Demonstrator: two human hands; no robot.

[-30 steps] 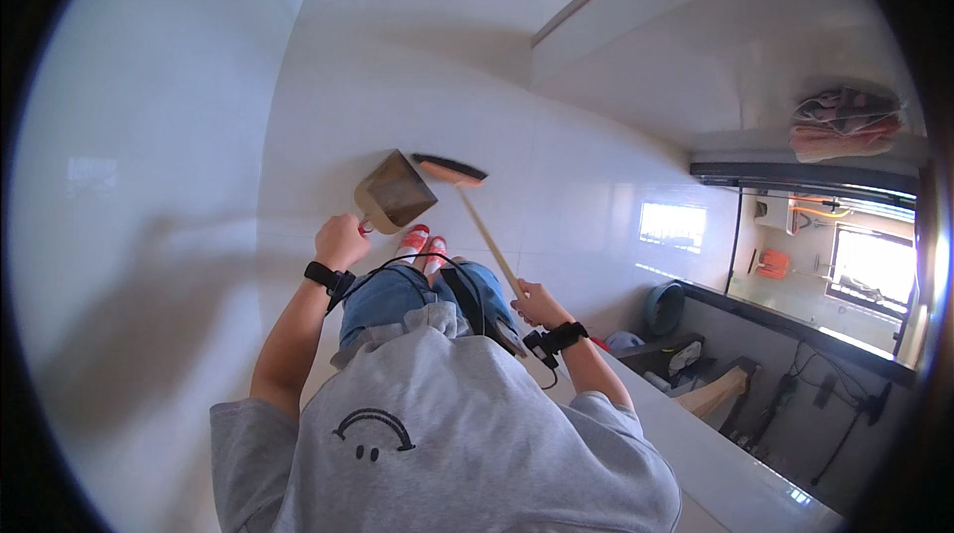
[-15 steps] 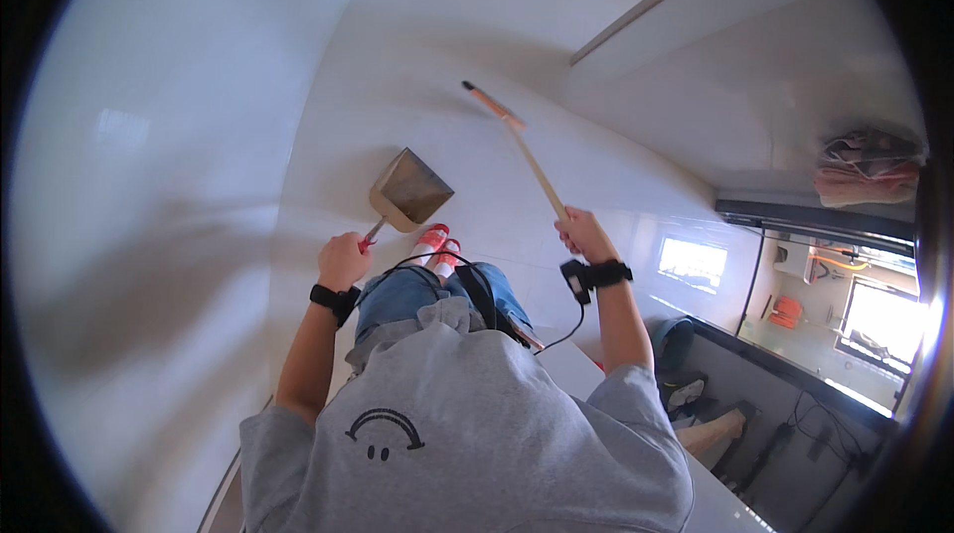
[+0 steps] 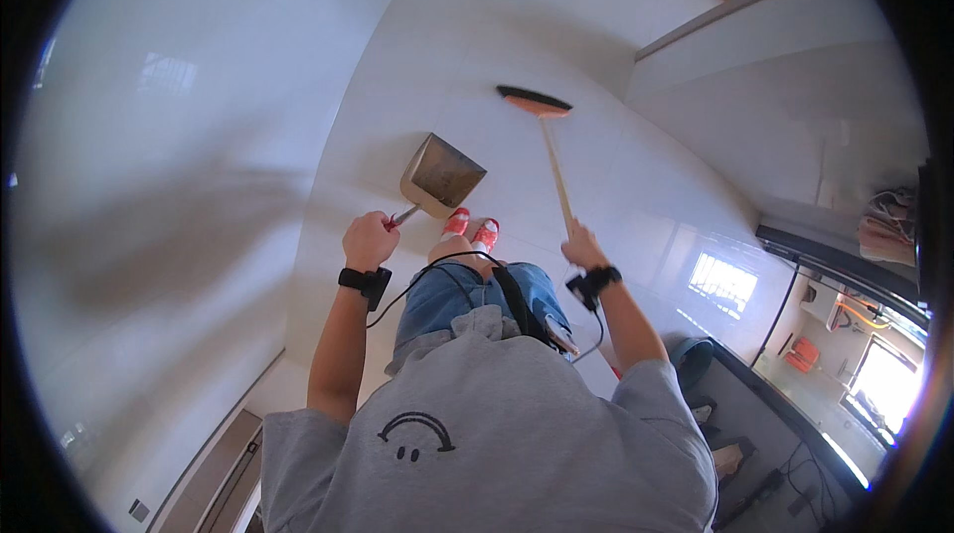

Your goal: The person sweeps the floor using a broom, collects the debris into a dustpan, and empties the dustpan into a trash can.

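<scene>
My left hand (image 3: pixel 369 241) is closed round the red handle of a dustpan (image 3: pixel 445 173). The pan is beige outside with a brown, worn inside, and it sits ahead of my feet, its mouth facing away from me. Whether it touches the floor I cannot tell. In my right hand (image 3: pixel 585 247) is the pale stick of a broom (image 3: pixel 555 160). The broom's orange head with dark bristles is out ahead, to the right of the dustpan and apart from it. Both my wrists wear black bands, and a cable runs from the right one.
Red and white shoes (image 3: pixel 471 226) are on my feet, just behind the dustpan. A glossy white wall (image 3: pixel 199 185) rises at the left. On the right are a counter with a dark edge (image 3: pixel 795 247), folded cloths (image 3: pixel 887 225) and a dark bucket (image 3: pixel 691 362).
The broom head has turned from slanting to nearly crosswise, with its bristles facing away. The whole view has shifted, and the feet now stand more apart. Both hands keep their holds.
</scene>
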